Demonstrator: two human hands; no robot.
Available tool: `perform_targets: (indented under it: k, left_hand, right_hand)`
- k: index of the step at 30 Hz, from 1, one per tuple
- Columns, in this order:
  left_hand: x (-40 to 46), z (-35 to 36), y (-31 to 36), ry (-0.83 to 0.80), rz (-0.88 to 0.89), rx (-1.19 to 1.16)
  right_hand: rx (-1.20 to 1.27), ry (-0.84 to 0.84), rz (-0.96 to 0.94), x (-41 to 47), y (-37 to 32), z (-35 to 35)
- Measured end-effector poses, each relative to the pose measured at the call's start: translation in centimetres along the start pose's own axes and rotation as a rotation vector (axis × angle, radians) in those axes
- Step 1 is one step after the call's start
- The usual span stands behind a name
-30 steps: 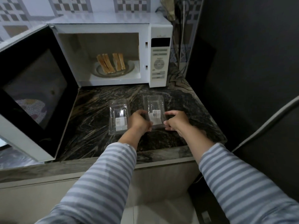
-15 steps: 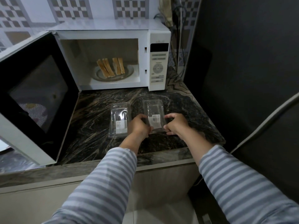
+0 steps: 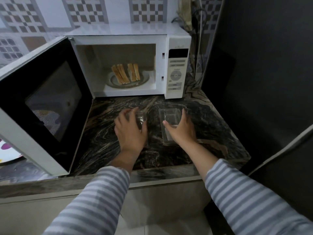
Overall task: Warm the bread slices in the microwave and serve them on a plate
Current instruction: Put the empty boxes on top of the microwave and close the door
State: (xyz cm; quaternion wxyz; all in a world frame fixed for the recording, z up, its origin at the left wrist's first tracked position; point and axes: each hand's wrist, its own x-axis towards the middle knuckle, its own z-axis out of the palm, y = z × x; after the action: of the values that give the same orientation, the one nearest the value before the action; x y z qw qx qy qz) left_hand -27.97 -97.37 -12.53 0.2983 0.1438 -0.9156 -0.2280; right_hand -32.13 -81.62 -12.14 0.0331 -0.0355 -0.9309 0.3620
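Observation:
Several toasted bread slices (image 3: 125,74) stand on edge on the glass plate (image 3: 145,80) inside the open white microwave (image 3: 176,72). On the dark marble counter (image 3: 105,136) in front of it lie two clear plastic containers. My left hand (image 3: 130,133) lies over the left container (image 3: 141,118), with fingers curved round its far end. My right hand (image 3: 182,131) grips the right container (image 3: 169,116), thumb on its left side and fingers along its right edge.
The microwave door (image 3: 42,102) swings wide open to the left and overhangs the counter's front. A white plate with purple spots (image 3: 6,154) sits partly hidden behind the door at the far left. A dark wall (image 3: 262,73) bounds the counter on the right.
My left hand left the right container and moved onto the left one. My right hand slid forward along the right container. Both hands are now farther from the counter's front edge.

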Motion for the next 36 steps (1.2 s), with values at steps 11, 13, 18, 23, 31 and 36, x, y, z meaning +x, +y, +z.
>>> perform_targets:
  k: [11,13,18,23,31,36]
  left_hand:
    - [-0.1,1.6,-2.2,-0.197,-0.125,-0.196]
    - [0.0,1.3,-2.0,-0.176,-0.128,-0.237]
    - [2.1,-0.7,-1.0,-0.101,-0.082,-0.241]
    - [6.4,-4.1,0.6,0.035,0.011,-0.327]
    - [14.5,-10.0,3.3,0.134,0.077,-0.242]
    - [21.0,-11.9,5.1,0.167,0.131,-0.203]
  right_hand:
    - [0.035,0.189,0.034,0.0,0.5,2.8]
    - [0.050,0.182,0.029,-0.1,0.1,2.5]
    - [0.069,0.231,-0.068,0.6,-3.0,0.1]
    - [0.124,0.312,-0.272,1.6,-8.1,-3.9]
    - [0.150,0.359,-0.359,4.9,-16.1,-7.8]
    - [0.176,0.362,-0.403,9.2,-21.5,-10.1]
